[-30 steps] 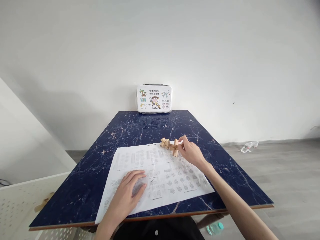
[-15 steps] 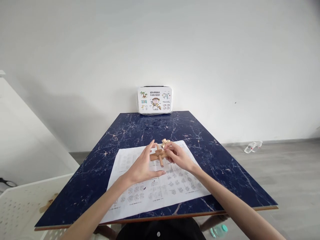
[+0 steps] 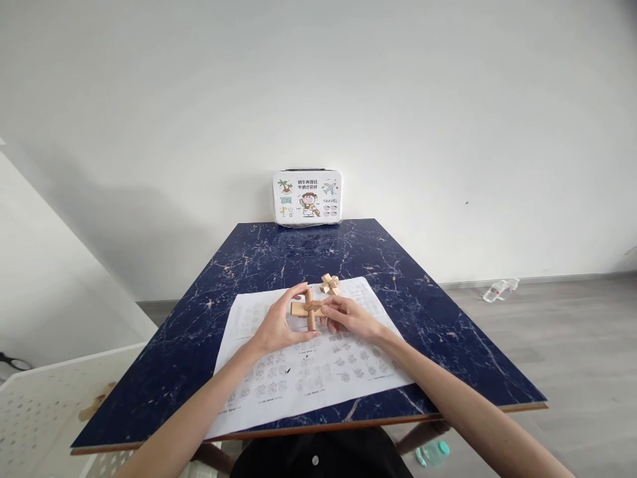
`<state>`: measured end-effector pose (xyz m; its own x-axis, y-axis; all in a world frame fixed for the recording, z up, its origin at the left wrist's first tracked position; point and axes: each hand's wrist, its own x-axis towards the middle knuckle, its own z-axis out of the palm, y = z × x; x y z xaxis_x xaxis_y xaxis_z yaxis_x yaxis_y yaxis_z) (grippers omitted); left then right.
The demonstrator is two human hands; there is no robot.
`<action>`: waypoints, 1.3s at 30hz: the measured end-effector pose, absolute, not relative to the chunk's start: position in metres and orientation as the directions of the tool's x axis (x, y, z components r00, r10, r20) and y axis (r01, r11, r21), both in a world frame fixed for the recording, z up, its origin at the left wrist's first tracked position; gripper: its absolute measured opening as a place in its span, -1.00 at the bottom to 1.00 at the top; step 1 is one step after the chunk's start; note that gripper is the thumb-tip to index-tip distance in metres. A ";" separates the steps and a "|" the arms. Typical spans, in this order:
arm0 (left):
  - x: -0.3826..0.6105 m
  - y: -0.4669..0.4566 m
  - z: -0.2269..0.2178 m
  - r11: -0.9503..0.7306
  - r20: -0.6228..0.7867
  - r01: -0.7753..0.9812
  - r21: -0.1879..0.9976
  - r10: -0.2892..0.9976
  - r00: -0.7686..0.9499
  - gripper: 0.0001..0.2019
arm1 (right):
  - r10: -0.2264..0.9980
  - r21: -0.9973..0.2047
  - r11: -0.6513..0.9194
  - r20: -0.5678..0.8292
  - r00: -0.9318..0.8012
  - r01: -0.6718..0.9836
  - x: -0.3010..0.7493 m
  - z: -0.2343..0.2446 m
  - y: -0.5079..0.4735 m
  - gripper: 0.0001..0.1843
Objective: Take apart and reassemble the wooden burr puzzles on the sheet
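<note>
A wooden cross-shaped interlocking puzzle (image 3: 300, 309) is held just above the printed paper sheet (image 3: 259, 413). My left hand (image 3: 279, 326) spans its upright bar, fingertips at the far end and thumb at the near end. With pinched fingers, my right hand (image 3: 352, 318) grips the right arm of the cross and covers that end. Just beyond my right hand, a smaller puzzle of pale wooden blocks (image 3: 329, 284) rests at the sheet's far edge. Rows of small line drawings and two dark marks show on the paper.
The dark blue marbled table (image 3: 393, 262) carries a white cartoon-printed case (image 3: 307, 199) against the wall. A white perforated basket (image 3: 44, 405) with wooden pieces (image 3: 94, 402) stands at lower left. On the floor lie a bottle with a teal cap (image 3: 436, 454) and a clear plastic item (image 3: 499, 290).
The left thumb and fingers have closed onto the cross's upright bar. The cross has turned and shifted slightly left. The pale block puzzle shows more fully past my right hand.
</note>
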<state>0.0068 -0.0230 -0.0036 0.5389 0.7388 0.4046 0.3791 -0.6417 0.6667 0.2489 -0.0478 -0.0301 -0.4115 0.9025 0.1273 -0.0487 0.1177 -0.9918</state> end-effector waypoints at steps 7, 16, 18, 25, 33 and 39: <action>0.013 -0.021 -0.007 -0.678 0.406 0.336 0.654 0.689 0.601 -0.05 | 0.883 -0.989 0.121 0.147 -0.446 -0.086 0.249 -0.028 -0.049 -0.48; 0.011 -0.020 -0.008 -0.629 0.399 0.300 0.717 0.724 0.563 0.09 | 0.876 -0.982 0.085 0.154 -0.457 -0.168 0.248 -0.033 -0.047 -0.53; 0.010 -0.020 -0.009 -0.645 0.395 0.306 0.700 0.707 0.587 0.08 | 0.873 -0.982 0.090 0.157 -0.461 -0.164 0.248 -0.034 -0.047 -0.52; 0.012 -0.023 -0.004 -0.672 0.413 0.357 0.649 0.705 0.577 0.00 | 0.882 -0.982 0.126 0.177 -0.437 -0.143 0.247 -0.026 -0.051 -0.51; 0.008 -0.025 0.008 -0.676 0.441 0.349 0.649 0.708 0.551 -0.14 | 0.910 -0.987 0.145 0.158 -0.382 -0.064 0.254 -0.015 -0.053 -0.47; 0.005 -0.023 0.005 -0.641 0.377 0.347 0.684 0.719 0.585 -0.10 | 0.903 -0.982 0.154 0.184 -0.389 -0.105 0.252 -0.018 -0.053 -0.53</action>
